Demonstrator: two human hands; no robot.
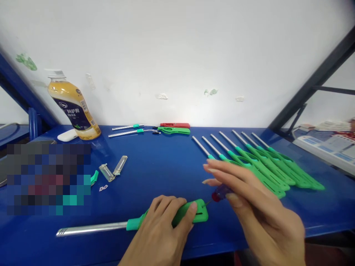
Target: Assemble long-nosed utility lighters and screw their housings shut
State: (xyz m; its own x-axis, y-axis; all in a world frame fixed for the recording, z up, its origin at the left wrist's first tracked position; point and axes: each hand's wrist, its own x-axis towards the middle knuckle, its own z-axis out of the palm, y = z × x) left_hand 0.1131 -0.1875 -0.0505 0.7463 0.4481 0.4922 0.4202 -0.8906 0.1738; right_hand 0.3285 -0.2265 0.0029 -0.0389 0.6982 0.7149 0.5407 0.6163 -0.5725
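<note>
My left hand (162, 225) presses down on the green handle of a long-nosed lighter (133, 223) that lies flat near the table's front edge, its metal tube pointing left. My right hand (257, 207) pinches a small screwdriver with a red and blue handle (220, 193). Its thin tip touches the rear end of the lighter's handle, by my left thumb. My right fingers are stretched out over the tool.
A row of several green lighters (260, 162) lies on the blue table (166, 162) to the right. Two more lighters and a red one (174, 125) rest at the back wall. A yellow drink bottle (73, 105) stands at the back left, with clear plastic parts (113, 168) nearby.
</note>
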